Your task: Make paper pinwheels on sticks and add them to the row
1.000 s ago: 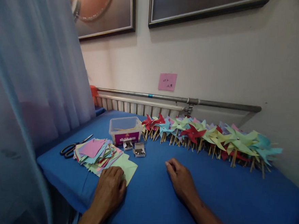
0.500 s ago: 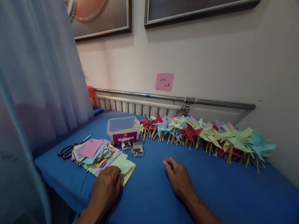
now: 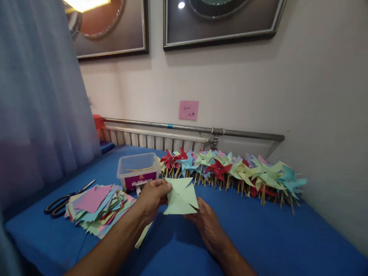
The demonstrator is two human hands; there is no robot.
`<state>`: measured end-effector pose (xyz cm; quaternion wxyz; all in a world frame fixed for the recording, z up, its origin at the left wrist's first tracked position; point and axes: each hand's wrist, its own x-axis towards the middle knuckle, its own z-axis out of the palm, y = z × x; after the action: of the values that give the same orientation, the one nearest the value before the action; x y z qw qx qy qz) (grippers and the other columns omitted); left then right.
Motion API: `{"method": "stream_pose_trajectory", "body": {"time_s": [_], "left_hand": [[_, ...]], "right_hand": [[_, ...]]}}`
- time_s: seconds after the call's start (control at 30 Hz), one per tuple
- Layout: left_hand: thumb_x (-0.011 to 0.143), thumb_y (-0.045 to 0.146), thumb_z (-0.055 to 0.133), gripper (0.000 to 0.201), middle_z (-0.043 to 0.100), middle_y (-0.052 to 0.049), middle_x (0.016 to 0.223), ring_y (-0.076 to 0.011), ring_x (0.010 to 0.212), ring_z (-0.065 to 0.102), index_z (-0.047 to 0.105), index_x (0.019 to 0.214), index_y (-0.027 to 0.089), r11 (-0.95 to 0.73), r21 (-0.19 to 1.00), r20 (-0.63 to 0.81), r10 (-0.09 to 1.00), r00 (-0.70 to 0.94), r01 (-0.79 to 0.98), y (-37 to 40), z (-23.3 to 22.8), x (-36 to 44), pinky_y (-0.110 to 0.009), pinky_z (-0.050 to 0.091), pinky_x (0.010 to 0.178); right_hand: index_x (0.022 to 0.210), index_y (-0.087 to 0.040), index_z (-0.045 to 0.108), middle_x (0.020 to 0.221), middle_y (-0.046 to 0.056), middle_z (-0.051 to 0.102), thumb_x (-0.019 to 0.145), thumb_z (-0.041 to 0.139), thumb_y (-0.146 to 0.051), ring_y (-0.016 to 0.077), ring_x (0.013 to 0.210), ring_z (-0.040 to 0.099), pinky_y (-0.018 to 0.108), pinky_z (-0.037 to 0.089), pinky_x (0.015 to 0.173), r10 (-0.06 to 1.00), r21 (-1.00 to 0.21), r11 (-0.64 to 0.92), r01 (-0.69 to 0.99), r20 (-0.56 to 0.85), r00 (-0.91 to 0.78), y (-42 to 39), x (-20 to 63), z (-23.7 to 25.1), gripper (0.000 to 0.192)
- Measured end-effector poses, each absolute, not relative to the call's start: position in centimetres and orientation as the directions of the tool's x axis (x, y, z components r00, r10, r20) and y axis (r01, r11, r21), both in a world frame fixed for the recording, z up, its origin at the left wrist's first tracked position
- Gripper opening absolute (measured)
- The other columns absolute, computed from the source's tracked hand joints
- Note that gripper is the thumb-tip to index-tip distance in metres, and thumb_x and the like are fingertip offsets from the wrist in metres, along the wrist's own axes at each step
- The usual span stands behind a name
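My left hand point(image 3: 151, 196) pinches the left edge of a light green cut paper square point(image 3: 181, 196) and holds it up above the blue table point(image 3: 258, 244). Under the sheet's right side is my right hand point(image 3: 207, 226), fingers touching its lower edge. A pile of coloured paper squares point(image 3: 99, 205) lies to the left of my left hand.
A row of finished paper pinwheels point(image 3: 232, 171) on sticks lines the wall. A clear plastic box point(image 3: 135, 172) holding thin sticks stands behind the pile. Black-handled scissors point(image 3: 64, 201) lie at the far left. A curtain point(image 3: 25, 101) hangs on the left, a radiator point(image 3: 152, 138) behind.
My left hand lifted a green sheet off the pile's edge and carried it rightward. My right hand left the table and rose to meet the sheet. The camera shifted right.
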<state>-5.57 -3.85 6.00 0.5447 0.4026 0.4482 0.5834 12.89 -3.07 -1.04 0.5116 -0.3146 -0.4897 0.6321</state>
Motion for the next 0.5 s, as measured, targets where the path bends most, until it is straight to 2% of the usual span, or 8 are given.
{"method": "stream_pose_trajectory", "body": {"time_s": [0.1,0.23,0.37,0.5], "left_hand": [[0.056,0.036,0.084,0.036,0.057,0.003,0.057,-0.0104,0.049,0.052,0.055,0.067,0.018,0.099,0.918,-0.131,0.99,-0.059,-0.385,-0.8,4.3,-3.0,-0.023,0.039,0.051],[0.057,0.039,0.084,0.039,0.058,0.002,0.058,-0.0121,0.051,0.054,0.052,0.067,0.019,0.106,0.897,-0.148,0.987,-0.067,-0.429,0.2,1.7,-1.5,-0.026,0.042,0.053],[0.059,0.045,0.087,0.045,0.06,0.001,0.059,-0.0139,0.054,0.056,0.052,0.069,0.019,0.106,0.898,-0.144,0.988,-0.057,-0.428,-0.6,0.6,-1.7,-0.027,0.044,0.055],[0.066,0.06,0.079,0.049,0.066,-0.003,0.068,-0.0166,0.059,0.06,0.057,0.076,0.018,0.135,0.893,-0.132,0.991,0.037,-0.429,-1.0,0.9,-2.2,-0.03,0.046,0.058]], "right_hand": [[0.116,-0.024,0.071,0.123,0.012,0.072,0.083,0.06,-0.076,0.0298,0.114,0.065,0.045,0.048,0.097,0.951,-0.889,-0.01,-0.457,0.133,-0.279,-3.3,13.5,-0.6,0.062],[0.119,-0.025,0.071,0.123,0.011,0.073,0.084,0.061,-0.073,0.0299,0.12,0.063,0.046,0.047,0.101,0.96,-0.849,-0.022,-0.528,0.129,-0.248,-3.4,13.7,-0.3,0.06],[0.112,-0.02,0.073,0.109,0.011,0.078,0.077,0.079,-0.058,0.0305,0.11,0.069,0.043,0.054,0.094,0.984,-0.872,-0.058,-0.486,0.031,-0.173,-3.4,13.2,-0.4,0.051],[0.106,-0.018,0.073,0.096,0.01,0.08,0.074,0.082,-0.055,0.0295,0.095,0.074,0.038,0.059,0.079,0.994,-0.882,-0.069,-0.467,-0.022,-0.107,-3.3,13.0,-0.9,0.05]]}}
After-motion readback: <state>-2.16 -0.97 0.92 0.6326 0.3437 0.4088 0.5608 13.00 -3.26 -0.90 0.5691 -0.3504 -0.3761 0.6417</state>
